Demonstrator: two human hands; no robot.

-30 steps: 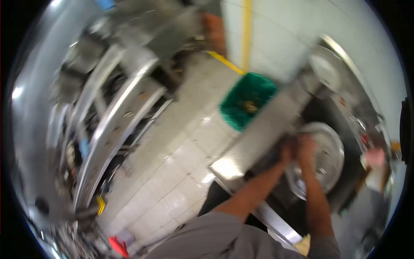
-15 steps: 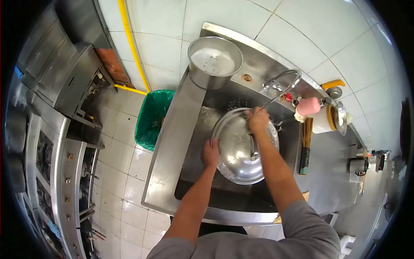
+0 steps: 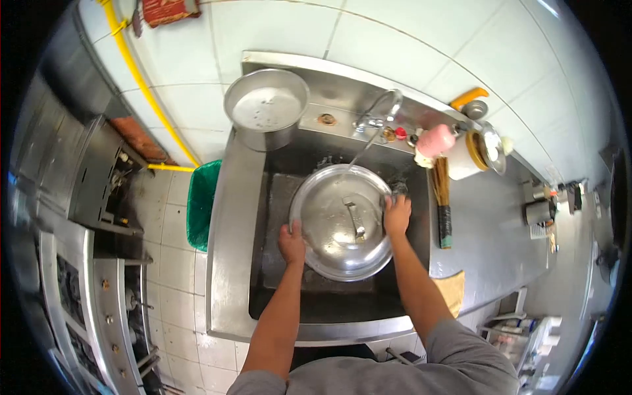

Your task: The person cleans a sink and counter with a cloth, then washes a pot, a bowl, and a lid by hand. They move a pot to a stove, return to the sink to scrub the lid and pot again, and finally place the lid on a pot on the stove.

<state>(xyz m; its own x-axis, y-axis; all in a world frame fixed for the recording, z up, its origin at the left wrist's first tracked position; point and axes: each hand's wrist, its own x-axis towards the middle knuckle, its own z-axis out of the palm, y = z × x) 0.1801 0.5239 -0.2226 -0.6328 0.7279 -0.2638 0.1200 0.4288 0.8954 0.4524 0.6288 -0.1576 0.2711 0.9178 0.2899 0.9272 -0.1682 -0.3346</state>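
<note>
A large round metal lid (image 3: 322, 227) with a strap handle lies in the sink (image 3: 276, 289), handle side up. Water runs from the curved faucet (image 3: 376, 122) onto its far edge. My left hand (image 3: 291, 243) grips the lid's left rim, thumb on top. On the right rim is my right hand (image 3: 396, 214), its fingers curled over the edge; whether it holds anything else there is too unclear to tell.
A metal pot (image 3: 266, 108) of whitish liquid stands at the sink's back left corner. Right of the sink are a stick brush (image 3: 442, 201), a pink bottle (image 3: 436, 139) and a yellow cloth (image 3: 451, 291). A green-lined bin (image 3: 203, 207) stands at the left.
My right hand has moved from the lid's far side by the water stream to its right rim. The lid has turned, its handle now nearer the middle. The camera view has shifted.
</note>
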